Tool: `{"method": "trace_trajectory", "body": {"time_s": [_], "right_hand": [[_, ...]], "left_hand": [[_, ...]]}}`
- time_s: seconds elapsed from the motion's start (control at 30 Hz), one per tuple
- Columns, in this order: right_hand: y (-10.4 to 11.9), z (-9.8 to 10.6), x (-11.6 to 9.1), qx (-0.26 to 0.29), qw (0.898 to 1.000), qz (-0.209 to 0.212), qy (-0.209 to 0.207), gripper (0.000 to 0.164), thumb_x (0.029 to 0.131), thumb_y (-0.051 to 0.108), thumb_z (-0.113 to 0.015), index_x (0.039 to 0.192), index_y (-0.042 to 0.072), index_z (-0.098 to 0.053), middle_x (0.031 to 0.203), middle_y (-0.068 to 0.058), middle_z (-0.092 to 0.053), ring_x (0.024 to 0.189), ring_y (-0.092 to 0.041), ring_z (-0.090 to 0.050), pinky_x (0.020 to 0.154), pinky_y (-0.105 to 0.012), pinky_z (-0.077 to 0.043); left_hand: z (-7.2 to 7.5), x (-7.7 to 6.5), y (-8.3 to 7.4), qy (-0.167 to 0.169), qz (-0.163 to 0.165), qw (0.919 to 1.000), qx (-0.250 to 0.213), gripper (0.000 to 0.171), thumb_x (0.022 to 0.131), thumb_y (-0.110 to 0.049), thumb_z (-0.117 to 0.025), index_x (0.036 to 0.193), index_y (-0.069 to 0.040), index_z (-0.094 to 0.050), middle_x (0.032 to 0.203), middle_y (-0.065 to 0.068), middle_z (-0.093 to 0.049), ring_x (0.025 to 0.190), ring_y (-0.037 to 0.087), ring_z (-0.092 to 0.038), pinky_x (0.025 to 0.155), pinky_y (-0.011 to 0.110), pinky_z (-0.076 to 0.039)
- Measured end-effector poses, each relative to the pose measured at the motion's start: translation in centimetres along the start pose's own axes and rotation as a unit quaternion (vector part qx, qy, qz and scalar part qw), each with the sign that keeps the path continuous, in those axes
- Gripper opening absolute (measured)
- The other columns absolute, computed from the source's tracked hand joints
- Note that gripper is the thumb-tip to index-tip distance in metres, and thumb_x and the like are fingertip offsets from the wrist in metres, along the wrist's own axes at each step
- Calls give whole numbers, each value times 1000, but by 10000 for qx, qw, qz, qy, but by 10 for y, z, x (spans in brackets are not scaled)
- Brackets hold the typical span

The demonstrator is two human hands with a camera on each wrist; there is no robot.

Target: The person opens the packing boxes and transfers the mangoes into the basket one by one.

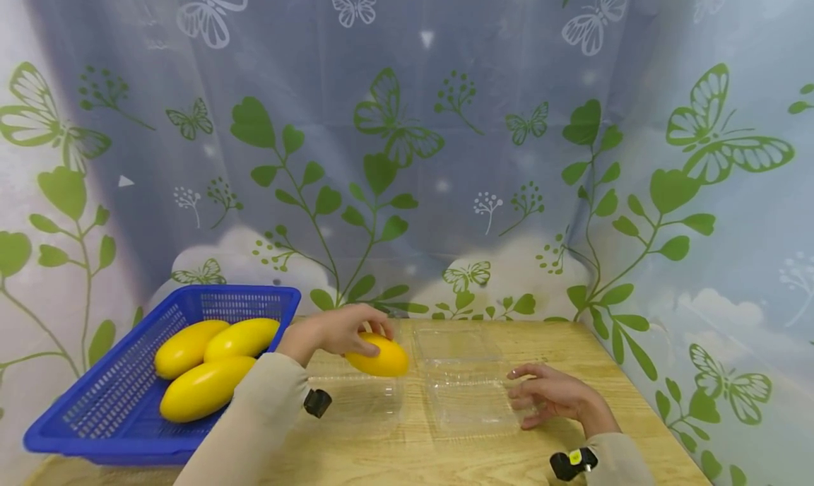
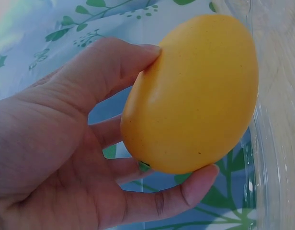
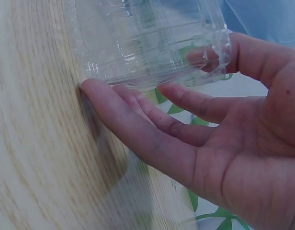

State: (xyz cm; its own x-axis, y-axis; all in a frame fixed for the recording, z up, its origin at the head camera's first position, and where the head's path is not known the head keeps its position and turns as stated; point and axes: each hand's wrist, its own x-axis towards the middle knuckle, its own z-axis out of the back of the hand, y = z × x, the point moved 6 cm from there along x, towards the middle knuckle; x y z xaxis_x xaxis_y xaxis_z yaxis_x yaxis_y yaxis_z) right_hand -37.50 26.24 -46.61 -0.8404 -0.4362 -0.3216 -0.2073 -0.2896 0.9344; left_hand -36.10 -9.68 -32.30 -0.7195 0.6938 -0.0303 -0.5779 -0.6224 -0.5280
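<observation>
My left hand (image 1: 352, 330) holds a smooth yellow mango (image 1: 384, 357) above the table, near a clear plastic box (image 1: 375, 401). In the left wrist view the thumb presses one side of the mango and the fingertips support the other. A second clear plastic box (image 1: 470, 405) stands to the right, with a clear flap (image 1: 458, 345) behind it. Beside this box my right hand (image 1: 553, 394) has loosely bent, spread fingers. In the right wrist view its thumb shows through the clear wall, and the other fingers lie along the side of the box (image 3: 142, 43).
A blue plastic basket (image 1: 83, 447) at the left contains three more yellow mangoes (image 1: 206, 389). The wooden table (image 1: 356, 461) carries everything. Behind it hangs a curtain (image 1: 496, 210) with leaves and butterflies.
</observation>
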Motion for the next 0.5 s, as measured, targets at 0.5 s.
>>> {"method": "trace_trajectory", "body": {"time_s": [0.5], "right_hand": [[1,0,-1,-14,10000,-22,9,60,101,15,-61,148,-10,-32,135,-29,-53,104,-25,-68,82,-49,-65]], "left_hand": [[12,-14,10,-117,284,9994,-159,23,98,-11,-70,120,-17,-71,126,12,-65,110,27,-61,73,31,-57]]}}
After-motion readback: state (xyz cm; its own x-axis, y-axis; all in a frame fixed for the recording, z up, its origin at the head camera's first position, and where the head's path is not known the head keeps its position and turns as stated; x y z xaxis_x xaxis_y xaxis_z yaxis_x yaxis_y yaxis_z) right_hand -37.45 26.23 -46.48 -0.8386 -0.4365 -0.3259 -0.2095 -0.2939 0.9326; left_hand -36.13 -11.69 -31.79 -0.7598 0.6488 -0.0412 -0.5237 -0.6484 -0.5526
